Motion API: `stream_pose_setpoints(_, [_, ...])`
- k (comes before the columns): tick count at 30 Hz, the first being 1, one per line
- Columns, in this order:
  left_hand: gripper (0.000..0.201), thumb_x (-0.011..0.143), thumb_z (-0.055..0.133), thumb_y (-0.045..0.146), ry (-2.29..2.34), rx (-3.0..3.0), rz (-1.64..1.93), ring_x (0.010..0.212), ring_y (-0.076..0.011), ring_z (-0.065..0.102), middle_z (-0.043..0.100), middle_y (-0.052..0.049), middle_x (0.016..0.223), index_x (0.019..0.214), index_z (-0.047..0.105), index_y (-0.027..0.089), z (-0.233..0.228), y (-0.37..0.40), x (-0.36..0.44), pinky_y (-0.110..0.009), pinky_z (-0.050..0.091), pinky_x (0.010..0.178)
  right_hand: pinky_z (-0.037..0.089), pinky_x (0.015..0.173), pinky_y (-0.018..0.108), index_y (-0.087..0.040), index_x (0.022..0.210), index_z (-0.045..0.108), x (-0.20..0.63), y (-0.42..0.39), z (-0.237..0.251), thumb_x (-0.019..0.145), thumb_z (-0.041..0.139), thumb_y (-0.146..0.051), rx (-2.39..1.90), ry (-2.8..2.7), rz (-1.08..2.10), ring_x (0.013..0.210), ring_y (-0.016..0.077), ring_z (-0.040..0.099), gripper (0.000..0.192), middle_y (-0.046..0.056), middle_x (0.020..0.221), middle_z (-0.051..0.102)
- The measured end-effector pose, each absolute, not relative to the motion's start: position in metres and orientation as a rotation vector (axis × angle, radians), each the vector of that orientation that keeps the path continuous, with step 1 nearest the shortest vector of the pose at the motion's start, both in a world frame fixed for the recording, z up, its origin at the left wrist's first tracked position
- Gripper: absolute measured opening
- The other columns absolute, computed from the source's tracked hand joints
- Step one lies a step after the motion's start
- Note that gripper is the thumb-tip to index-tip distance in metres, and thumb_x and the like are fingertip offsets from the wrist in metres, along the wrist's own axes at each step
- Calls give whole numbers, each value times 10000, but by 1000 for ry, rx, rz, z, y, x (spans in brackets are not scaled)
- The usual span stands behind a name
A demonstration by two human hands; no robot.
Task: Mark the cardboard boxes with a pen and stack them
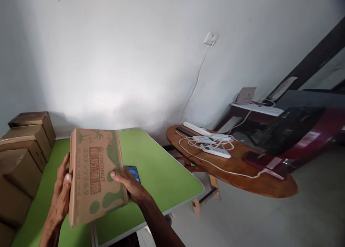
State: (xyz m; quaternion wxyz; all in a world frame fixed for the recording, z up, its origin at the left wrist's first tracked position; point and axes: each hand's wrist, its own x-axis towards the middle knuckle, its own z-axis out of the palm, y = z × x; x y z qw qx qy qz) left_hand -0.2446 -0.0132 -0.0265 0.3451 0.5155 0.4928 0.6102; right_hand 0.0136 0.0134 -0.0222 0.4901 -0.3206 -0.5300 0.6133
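I hold a brown cardboard box [94, 175] printed with green shapes and the word COCONUT above the green table [159, 171]. My left hand [61, 195] grips its left edge, thumb on the printed face. My right hand [129, 184] holds the right side, thumb pressed on the face. A dark phone with a blue screen [133, 171] lies on the table just behind my right hand, partly hidden by it.
Several brown cardboard boxes [24, 146] are stacked along the table's left edge. To the right stands a wooden oval table [242, 178] with white power strips and cables [215, 146]. A dark red cabinet [304, 132] stands by the wall. A wall socket [210, 38] feeds a white cable.
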Motion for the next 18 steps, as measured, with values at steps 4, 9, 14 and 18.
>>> stream_pose_setpoints(4, [752,1032,652,744,1451,1621,1733,1721,-437,405,526,-102,1795,1717,572,443,-12,-27,-240,-673,315,1417,669,1075,605,-285,1351,835,-5,17,-29,749,923,-869,-704,-1180,1482,1219,437,820,844,133,1219,881])
stream_pose_setpoints(9, [768,1049,691,650,1535,1752,1854,1643,-438,494,536,-117,1751,1762,497,440,-10,-39,-225,-662,394,1373,617,1191,612,-311,1355,846,-4,27,-28,734,950,-847,-638,-1137,1449,1371,424,759,827,127,1328,866])
stream_pose_setpoints(14, [928,1002,716,728,1552,1647,1863,1625,-460,488,498,-151,1755,1802,413,369,-18,-42,-221,-647,394,1365,570,1257,599,-345,1400,813,3,27,-30,714,1019,-717,-666,-1189,1401,1449,398,721,807,100,1483,812])
stream_pose_setpoints(18, [967,961,667,841,1451,1686,1860,1584,-470,508,519,-172,1685,1743,439,320,-17,-41,-230,-621,435,1331,593,1224,585,-385,1543,712,-2,27,-38,743,1014,-588,-741,-1273,1385,1436,386,729,879,72,1528,781])
